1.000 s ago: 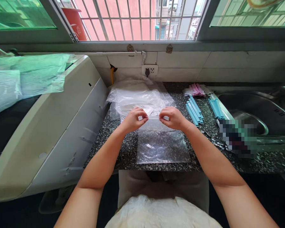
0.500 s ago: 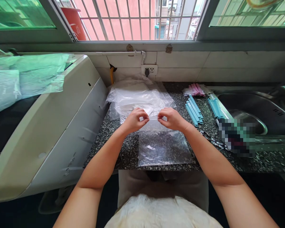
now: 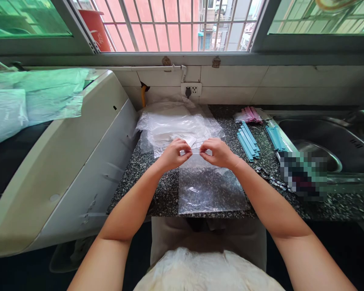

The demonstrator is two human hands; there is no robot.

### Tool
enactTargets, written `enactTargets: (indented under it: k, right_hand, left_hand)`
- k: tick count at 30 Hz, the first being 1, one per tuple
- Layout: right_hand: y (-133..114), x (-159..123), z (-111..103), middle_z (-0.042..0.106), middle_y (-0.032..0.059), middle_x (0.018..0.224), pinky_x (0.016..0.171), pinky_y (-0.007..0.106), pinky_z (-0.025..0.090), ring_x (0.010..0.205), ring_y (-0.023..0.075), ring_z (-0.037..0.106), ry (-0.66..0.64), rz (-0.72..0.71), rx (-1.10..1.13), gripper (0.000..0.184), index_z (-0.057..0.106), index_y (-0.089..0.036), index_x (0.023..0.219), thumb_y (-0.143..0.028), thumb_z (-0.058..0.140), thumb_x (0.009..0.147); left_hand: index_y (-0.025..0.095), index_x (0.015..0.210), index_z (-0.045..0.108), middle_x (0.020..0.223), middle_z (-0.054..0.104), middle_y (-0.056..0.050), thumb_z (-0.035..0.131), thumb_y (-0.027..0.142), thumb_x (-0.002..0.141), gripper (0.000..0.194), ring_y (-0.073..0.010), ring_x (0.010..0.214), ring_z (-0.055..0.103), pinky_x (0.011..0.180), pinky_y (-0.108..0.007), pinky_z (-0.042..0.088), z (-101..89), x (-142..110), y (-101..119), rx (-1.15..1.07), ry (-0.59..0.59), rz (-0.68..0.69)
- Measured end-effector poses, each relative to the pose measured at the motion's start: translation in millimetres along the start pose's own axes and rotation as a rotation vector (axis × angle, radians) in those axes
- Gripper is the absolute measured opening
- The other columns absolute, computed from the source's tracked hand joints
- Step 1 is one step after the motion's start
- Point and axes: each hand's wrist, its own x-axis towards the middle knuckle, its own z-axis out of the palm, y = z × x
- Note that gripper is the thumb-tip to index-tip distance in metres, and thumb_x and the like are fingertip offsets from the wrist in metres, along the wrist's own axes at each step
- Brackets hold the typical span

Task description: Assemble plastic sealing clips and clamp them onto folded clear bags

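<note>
A clear plastic bag [image 3: 212,190] lies on the speckled dark countertop [image 3: 164,194], its lower edge close to the counter's front. My left hand [image 3: 176,154] pinches the bag's top edge between thumb and fingers. A short way to the right, my right hand [image 3: 217,152] pinches the same edge, with a thin strip of it showing between the two hands. Just behind the hands spreads a pile of clear plastic bags [image 3: 176,119], partly wrinkled. Whatever the fingertips cover is hidden.
Blue plastic strips [image 3: 248,141] lie right of my hands, with more blue strips [image 3: 275,137] by the sink [image 3: 309,125]. Pink strips [image 3: 251,114] sit behind them. A pale appliance [image 3: 91,153] borders the counter on the left. A wall socket [image 3: 191,89] is at the back.
My hands have drawn slightly closer together along the bag's edge. The bag has slid a little to the right and toward the counter's front.
</note>
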Motion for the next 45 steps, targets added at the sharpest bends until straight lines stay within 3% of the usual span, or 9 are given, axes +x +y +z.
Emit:
enactTargets:
  k: [24, 36, 45]
  right_hand:
    - [-2.7, 0.8, 5.0, 0.063, 0.0030, 0.068, 0.068, 0.027, 0.036, 0.067, 0.0149, 0.052, -0.023, 0.006, -0.011, 0.008, 0.059, -0.018, 0.069, -0.018, 0.054, 0.075]
    - [-0.5, 0.1, -3.9, 0.064, 0.0034, 0.069, 0.068, 0.027, 0.038, 0.068, 0.0156, 0.054, 0.033, 0.037, 0.055, 0.007, 0.059, -0.019, 0.069, -0.022, 0.057, 0.075]
    - [-2.7, 0.9, -0.9, 0.062, 0.0019, 0.065, 0.066, 0.027, 0.037, 0.065, 0.0144, 0.052, 0.025, 0.010, 0.074, 0.010, 0.058, -0.019, 0.066, -0.020, 0.055, 0.075]
  left_hand:
    - [0.018, 0.068, 0.063, 0.070, 0.062, -0.002, 0.060, 0.019, 0.076, 0.009, -0.0165, 0.076, 0.052, 0.076, -0.032, 0.042, 2.9, 0.0, 2.7, -0.023, -0.016, -0.027]
    - [0.016, 0.072, 0.062, 0.071, 0.062, -0.003, 0.060, 0.022, 0.075, 0.007, -0.0147, 0.074, 0.055, 0.072, -0.029, 0.045, 1.9, -0.4, -3.0, -0.247, 0.092, -0.110]
    - [0.016, 0.067, 0.061, 0.067, 0.061, -0.003, 0.061, 0.025, 0.073, 0.011, -0.0139, 0.070, 0.054, 0.069, -0.028, 0.044, 9.3, -0.2, -0.9, -0.336, 0.095, -0.150]
